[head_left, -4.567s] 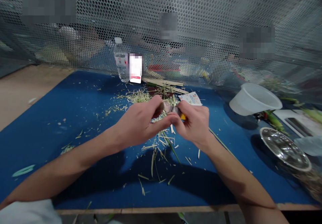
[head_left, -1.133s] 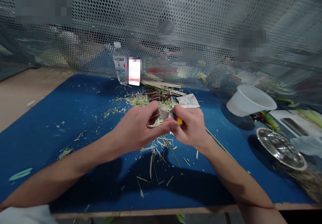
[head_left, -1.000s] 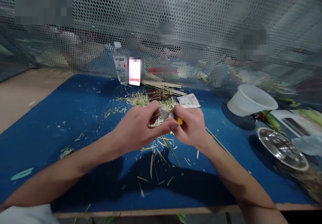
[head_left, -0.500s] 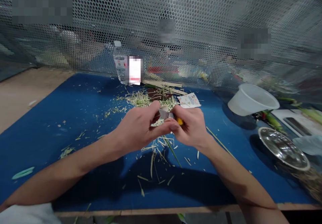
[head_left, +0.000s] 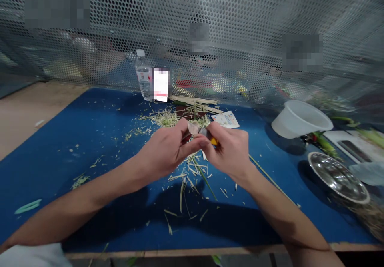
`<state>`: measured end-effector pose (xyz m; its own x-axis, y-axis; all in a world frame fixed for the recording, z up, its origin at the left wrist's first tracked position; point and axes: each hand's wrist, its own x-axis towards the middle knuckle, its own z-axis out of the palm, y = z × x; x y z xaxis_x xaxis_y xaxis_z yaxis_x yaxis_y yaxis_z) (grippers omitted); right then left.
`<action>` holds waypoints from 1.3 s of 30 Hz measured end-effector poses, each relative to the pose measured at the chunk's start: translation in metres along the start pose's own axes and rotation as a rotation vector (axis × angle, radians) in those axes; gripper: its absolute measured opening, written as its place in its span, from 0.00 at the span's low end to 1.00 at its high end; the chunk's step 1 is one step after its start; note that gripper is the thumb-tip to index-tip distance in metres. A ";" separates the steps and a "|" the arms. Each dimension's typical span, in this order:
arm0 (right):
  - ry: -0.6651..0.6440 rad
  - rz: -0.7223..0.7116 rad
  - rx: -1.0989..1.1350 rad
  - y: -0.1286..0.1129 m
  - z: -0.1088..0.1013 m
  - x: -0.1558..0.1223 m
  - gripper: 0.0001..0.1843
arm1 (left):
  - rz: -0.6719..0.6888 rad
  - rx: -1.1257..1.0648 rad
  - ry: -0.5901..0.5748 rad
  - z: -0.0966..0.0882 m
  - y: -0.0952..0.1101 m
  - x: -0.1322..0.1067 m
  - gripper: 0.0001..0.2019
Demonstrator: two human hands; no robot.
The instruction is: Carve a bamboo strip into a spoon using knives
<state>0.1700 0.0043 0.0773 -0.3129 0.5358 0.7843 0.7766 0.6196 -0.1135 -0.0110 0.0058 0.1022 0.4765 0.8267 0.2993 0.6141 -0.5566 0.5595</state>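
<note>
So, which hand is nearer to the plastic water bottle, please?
Left. The left hand is in front of the plastic water bottle, slightly to its right; the right hand is farther right.

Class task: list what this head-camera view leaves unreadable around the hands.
Head view, all:
Yellow object: mostly hidden by the right hand.
Pale piece: partly hidden by the left hand, too small to name.
White card beside the water bottle: pixelated.
Items behind the perforated metal screen: blurred by the mesh.
Fibrous heap: cut off by the right edge.
</note>
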 end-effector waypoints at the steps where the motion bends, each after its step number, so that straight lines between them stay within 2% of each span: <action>1: 0.010 0.000 -0.017 0.000 0.000 0.000 0.21 | -0.003 -0.005 0.002 0.000 0.000 0.000 0.28; 4: 0.033 0.000 -0.039 0.002 -0.002 0.002 0.21 | -0.005 -0.012 0.017 -0.001 0.001 -0.001 0.25; 11: -0.049 -0.072 0.134 0.004 -0.005 0.002 0.22 | 0.036 -0.065 0.002 -0.002 0.001 -0.002 0.24; 21: -0.042 -0.067 0.118 0.002 -0.005 0.004 0.23 | 0.037 -0.056 0.002 -0.001 -0.001 -0.001 0.25; 28: -0.007 -0.042 0.118 0.003 -0.005 0.004 0.22 | 0.031 -0.004 0.048 0.001 0.000 -0.002 0.26; 34: -0.097 -0.071 0.210 0.004 -0.007 0.003 0.20 | 0.100 -0.002 0.060 0.001 -0.003 -0.002 0.24; 39: -0.097 -0.056 0.205 0.003 -0.007 0.002 0.21 | 0.096 -0.015 0.046 0.000 -0.002 -0.002 0.24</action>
<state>0.1758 0.0036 0.0828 -0.4112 0.5441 0.7314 0.6327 0.7479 -0.2006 -0.0130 0.0058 0.1002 0.5031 0.7730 0.3865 0.5574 -0.6320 0.5384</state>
